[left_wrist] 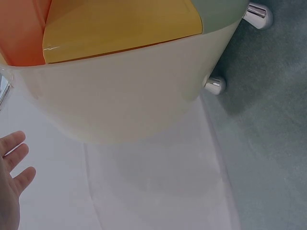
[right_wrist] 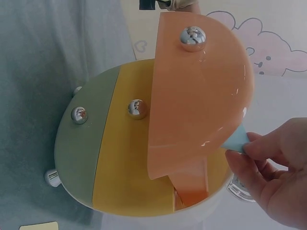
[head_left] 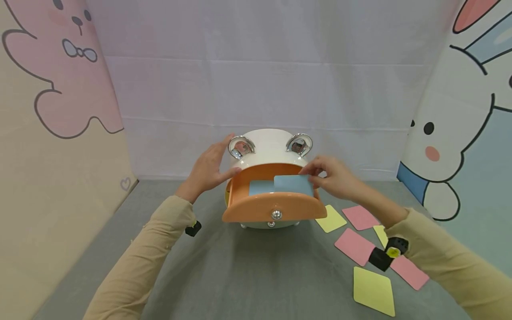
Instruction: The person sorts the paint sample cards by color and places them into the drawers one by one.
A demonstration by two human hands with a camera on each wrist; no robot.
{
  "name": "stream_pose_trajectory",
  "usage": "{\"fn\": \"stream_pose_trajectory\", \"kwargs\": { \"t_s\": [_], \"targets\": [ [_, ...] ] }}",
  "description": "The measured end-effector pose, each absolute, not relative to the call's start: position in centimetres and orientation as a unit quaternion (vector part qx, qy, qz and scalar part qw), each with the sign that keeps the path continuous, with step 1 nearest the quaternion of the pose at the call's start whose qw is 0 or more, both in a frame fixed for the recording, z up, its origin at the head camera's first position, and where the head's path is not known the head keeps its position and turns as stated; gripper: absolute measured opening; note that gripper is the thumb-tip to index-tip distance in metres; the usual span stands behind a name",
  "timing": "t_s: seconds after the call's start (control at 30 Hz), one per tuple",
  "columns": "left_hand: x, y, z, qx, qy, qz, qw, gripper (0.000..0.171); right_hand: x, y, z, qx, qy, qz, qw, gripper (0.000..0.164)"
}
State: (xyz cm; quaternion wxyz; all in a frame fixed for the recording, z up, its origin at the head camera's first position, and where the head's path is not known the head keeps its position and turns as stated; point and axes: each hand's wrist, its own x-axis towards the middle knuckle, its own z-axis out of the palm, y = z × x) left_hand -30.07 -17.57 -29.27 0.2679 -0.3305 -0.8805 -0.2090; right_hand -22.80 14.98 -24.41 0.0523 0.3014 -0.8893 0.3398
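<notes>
A small rounded white cabinet with two silver ears stands on the grey cloth. Its orange top drawer is pulled out toward me. Inside the drawer lies a blue card. My right hand pinches another blue card by its right corner, over the drawer's right side; in the right wrist view a corner of this blue card shows between thumb and fingers. My left hand is spread at the cabinet's left side, near the left silver ear, its fingers extended.
Pink cards, yellow cards and a black square lie on the cloth at the right, partly under my right forearm. Below the orange drawer are a yellow drawer and a green one, both pushed in. A white curtain hangs behind.
</notes>
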Motion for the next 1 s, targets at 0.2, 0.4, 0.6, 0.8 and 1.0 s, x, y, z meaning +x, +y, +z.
{"fn": "stream_pose_trajectory", "kwargs": {
  "t_s": [0.2, 0.4, 0.6, 0.8, 1.0],
  "targets": [
    [-29.9, -17.6, -29.2, -0.329, -0.882, -0.209, 0.266, 0.084, -22.7, 15.1, -24.7, 0.302, -0.890, 0.339, 0.051, 0.018],
    [-30.0, -17.6, -29.2, -0.329, -0.882, -0.206, 0.267, 0.084, -22.8, 15.2, -24.7, 0.315, -0.883, 0.343, 0.059, 0.018],
    [-30.1, -17.6, -29.2, -0.331, -0.881, -0.205, 0.270, 0.083, -23.4, 15.7, -24.7, 0.330, -0.873, 0.350, 0.073, 0.018],
    [-30.0, -17.7, -29.2, -0.331, -0.881, -0.208, 0.267, 0.086, -23.4, 16.3, -24.3, 0.318, -0.878, 0.351, 0.073, 0.019],
    [-29.9, -17.8, -29.1, -0.326, -0.884, -0.208, 0.261, 0.088, -22.5, 17.1, -23.5, 0.285, -0.886, 0.358, 0.075, 0.024]
  ]
}}
